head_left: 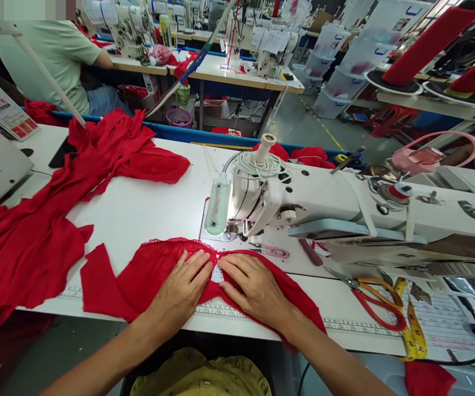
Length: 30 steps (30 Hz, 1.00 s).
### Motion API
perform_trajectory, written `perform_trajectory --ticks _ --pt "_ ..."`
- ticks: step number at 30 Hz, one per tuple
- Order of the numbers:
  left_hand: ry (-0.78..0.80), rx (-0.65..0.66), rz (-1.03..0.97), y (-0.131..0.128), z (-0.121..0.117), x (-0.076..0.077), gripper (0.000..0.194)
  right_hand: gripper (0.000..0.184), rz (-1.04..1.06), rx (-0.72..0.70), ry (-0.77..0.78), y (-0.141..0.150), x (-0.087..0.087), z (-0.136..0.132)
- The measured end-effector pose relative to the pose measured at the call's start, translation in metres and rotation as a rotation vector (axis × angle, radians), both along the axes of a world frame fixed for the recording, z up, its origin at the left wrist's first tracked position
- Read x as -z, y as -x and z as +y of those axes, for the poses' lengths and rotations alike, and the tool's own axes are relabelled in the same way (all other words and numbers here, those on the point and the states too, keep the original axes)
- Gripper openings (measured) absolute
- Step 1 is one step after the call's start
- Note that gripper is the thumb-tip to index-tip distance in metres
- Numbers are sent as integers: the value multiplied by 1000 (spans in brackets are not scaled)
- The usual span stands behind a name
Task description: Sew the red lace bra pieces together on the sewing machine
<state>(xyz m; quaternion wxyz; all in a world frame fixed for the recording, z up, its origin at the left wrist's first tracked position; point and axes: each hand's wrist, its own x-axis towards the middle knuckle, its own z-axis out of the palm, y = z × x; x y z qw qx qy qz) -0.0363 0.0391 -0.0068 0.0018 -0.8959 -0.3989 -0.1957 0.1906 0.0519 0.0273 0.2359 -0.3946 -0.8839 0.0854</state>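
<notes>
A red lace-trimmed garment piece (138,275), shaped like a bra, lies spread on the white sewing table. My left hand (181,289) rests flat on its left half, fingers stretched out. Pressed on the right half is my right hand (256,286), its fingers also extended and apart. Between my fingertips a small white patch with dots (217,273) shows at the garment's middle. Just beyond my hands stands the white sewing machine (315,201), its needle area partly hidden behind a pale green cover (218,206). Small pink-handled thread snips (274,252) lie beside the machine's foot.
Red fabric (55,220) is heaped on the left. To the right lie orange-handled scissors (380,302), a yellow tape measure (414,333) and a written sheet (447,324). Thread cones (431,47) stand at upper right. A person (47,66) sits at far left.
</notes>
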Motion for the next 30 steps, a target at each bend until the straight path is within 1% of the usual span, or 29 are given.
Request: perform_trajectory --ticks 5,9,14,16,19,21,22,24,26,28,30 --pt "-83 -15 57 0 -1 -5 53 32 -91 13 -35 4 -2 0" --pt "-102 -38 104 2 -1 -9 46 32 -101 15 -60 5 -1 -1" --pt "-89 -48 52 2 -1 -10 40 32 -65 16 -35 2 3 0" --pt "-80 -54 30 1 -1 -14 38 32 -38 2 -9 0 2 1" --pt "-26 -49 -21 -5 5 -27 34 34 30 -19 36 1 -2 -1" --pt "57 -24 -105 -8 10 -35 33 36 100 34 48 3 -5 -5" --pt "100 -6 -148 -9 13 -36 32 37 131 77 48 5 -5 -7" --pt "149 26 -189 -10 17 -33 32 41 154 140 36 7 -3 -9" --pt "147 25 -151 -9 19 -23 37 46 107 131 33 5 2 -8" --pt "139 -14 -80 -7 19 -13 47 53 32 101 52 1 7 -5" --pt "137 -59 -21 -5 18 -7 54 60 -14 103 91 -6 10 -1"
